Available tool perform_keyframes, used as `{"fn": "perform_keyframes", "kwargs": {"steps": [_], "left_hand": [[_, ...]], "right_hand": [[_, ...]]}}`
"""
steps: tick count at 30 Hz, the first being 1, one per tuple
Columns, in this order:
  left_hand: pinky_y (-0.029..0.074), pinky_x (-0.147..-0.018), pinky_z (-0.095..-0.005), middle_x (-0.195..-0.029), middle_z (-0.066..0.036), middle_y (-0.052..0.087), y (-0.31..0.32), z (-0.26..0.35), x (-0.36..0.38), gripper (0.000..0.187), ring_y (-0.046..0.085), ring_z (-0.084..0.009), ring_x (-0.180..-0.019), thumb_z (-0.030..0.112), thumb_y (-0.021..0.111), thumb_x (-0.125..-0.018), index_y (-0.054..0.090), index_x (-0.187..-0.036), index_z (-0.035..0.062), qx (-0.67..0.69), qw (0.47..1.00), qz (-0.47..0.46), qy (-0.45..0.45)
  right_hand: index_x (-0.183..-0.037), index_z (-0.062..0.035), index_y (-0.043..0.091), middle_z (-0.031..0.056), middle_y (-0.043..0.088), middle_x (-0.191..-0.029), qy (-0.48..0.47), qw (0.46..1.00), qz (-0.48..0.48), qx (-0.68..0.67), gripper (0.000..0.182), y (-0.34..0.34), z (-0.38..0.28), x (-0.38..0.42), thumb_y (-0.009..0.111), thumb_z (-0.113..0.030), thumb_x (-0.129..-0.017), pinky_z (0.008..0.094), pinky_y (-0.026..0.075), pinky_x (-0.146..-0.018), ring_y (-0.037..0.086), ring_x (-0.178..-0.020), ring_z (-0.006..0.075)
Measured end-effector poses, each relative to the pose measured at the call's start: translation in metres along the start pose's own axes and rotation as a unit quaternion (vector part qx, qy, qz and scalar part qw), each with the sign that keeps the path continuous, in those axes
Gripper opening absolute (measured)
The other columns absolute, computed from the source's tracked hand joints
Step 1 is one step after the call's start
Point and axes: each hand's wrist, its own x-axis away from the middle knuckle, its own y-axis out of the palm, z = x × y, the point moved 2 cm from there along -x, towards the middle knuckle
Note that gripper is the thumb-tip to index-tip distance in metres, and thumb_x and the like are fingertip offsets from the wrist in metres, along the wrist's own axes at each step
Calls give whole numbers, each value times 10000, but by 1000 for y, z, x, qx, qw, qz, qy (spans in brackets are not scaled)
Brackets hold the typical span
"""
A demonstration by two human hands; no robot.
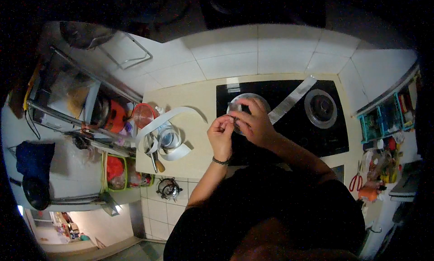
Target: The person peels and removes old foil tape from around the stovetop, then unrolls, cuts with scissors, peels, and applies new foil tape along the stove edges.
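My left hand (221, 131), with a dark bracelet at its wrist, is closed in a pinch. My right hand (256, 122) meets it fingertip to fingertip, its fingers curled. What they pinch is small and dark, and I cannot tell what it is. Both hands are over the left side of a black glass cooktop (312, 141), partly covering the round metal left burner (262, 99). To their right, a strip of shiny silver foil tape (292, 100) lies slantwise across the glass, one end by the right hand.
Left on the counter (194, 91) lie a curling white strip (156, 123), a clear round container (169, 138), a red bowl (144, 115) and a brush (159, 165). The right burner (320, 108) is bare. Red-handled scissors (356, 182) are at the right edge. A burner grate (168, 188) shows below the counter.
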Motion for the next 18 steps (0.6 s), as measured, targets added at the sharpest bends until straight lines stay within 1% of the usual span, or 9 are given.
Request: {"fn": "perform_keyframes", "kwargs": {"steps": [2,3,4,5,7,8,10,12,18], "left_hand": [[453,-703,-201,-839,-24,625,-2,2,-1,99,568,-71,-756,-25,601,-821,608,-919,-12,2,1000,-16,-25],[453,-700,-201,-828,-24,627,-3,5,-2,87,571,-74,-747,-20,602,-822,610,-909,-11,3,999,-22,-32],[455,-693,-202,-809,-27,631,-3,9,-2,66,577,-80,-730,-8,599,-829,613,-893,-11,30,998,-30,-44],[456,-690,-203,-800,-28,632,-3,10,-2,57,581,-83,-721,-2,597,-832,614,-886,-11,43,997,-35,-50],[469,-683,-214,-794,-41,640,-3,12,-3,50,592,-95,-700,3,590,-839,615,-880,-11,87,993,-47,-58],[475,-682,-219,-797,-46,642,-3,12,-2,51,596,-99,-693,2,587,-841,615,-882,-11,102,992,-50,-59],[495,-680,-235,-803,-58,647,-3,13,-2,59,604,-107,-686,-2,579,-846,616,-891,-12,112,990,-57,-58],[508,-679,-246,-807,-64,649,-3,21,-2,67,608,-112,-685,-6,573,-850,617,-899,-14,107,991,-60,-56],[533,-705,-266,-811,-86,653,-4,25,0,87,631,-139,-706,5,554,-871,615,-927,-20,227,963,-72,-123]], "right_hand": [[-1088,-24,582,140,561,-994,15,999,33,-5,337,-4,2,-6,566,2,-753,364,427,-847,543,-957,287],[-1077,-10,575,131,577,-988,125,983,24,-134,306,-2,11,-7,574,-13,-772,342,436,-842,561,-943,253],[-1066,3,568,122,592,-982,232,937,14,-260,278,1,20,-6,583,-28,-790,320,446,-838,579,-929,219],[-1066,3,568,122,592,-982,231,937,15,-260,278,2,25,-6,583,-28,-790,320,446,-838,579,-929,219],[-992,12,579,79,615,-901,285,891,-100,-339,209,10,36,-2,624,-75,-808,270,465,-759,593,-818,138],[-992,12,579,79,615,-901,285,891,-100,-339,209,13,40,1,624,-75,-808,270,465,-759,593,-818,138],[-928,-6,591,35,621,-837,297,847,-130,-420,163,20,47,6,649,-94,-803,243,466,-700,583,-755,95],[-912,-11,596,34,619,-824,301,840,-136,-431,146,18,43,5,646,-103,-809,243,463,-689,581,-749,95],[-891,-17,603,31,614,-793,322,831,-140,-432,126,14,36,2,619,-129,-835,232,447,-634,569,-712,92]]}}
